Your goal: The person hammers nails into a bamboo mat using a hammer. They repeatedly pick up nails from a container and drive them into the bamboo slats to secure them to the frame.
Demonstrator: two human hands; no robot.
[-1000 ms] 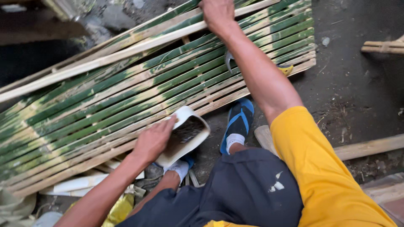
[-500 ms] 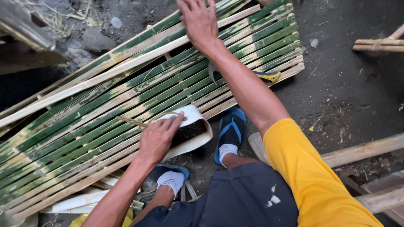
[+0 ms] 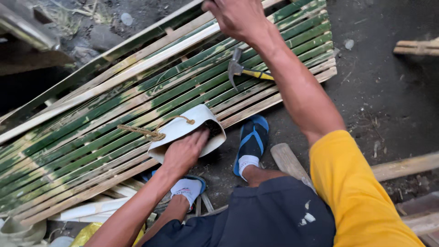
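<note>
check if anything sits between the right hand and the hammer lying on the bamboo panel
Nothing visible does. The hammer lies on the green bamboo panel just below the right hand, its yellow handle running under the right forearm. Only bare slats separate them. The white container, under the left hand, sits lower, off that line.

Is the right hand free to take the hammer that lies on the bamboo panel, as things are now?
Probably yes. The right hand grips the upper edge of the bamboo panel, and the hammer lies in the open just below it, partly behind the forearm. Nothing covers its head, but the hand must release the edge first.
</note>
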